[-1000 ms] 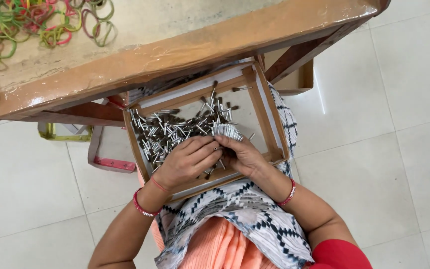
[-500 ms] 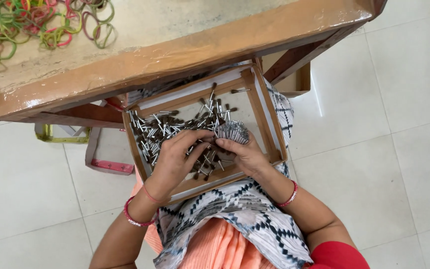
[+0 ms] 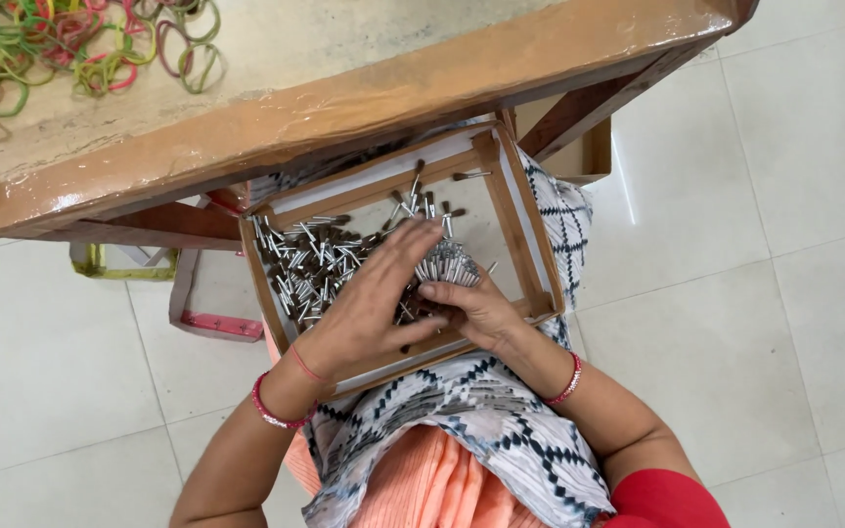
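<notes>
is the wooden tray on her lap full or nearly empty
Partly full: small metal pieces pile on the left of the wooden tray, while its right side shows bare bottom.

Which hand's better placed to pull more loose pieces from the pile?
Probably left. The left hand lies flat on the loose metal pieces in the tray; the right hand grips a gathered bundle.

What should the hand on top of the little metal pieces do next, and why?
Probably the left hand should pinch a few loose pieces and add them to the bundle in the right hand, since many still lie scattered in the tray.
</notes>
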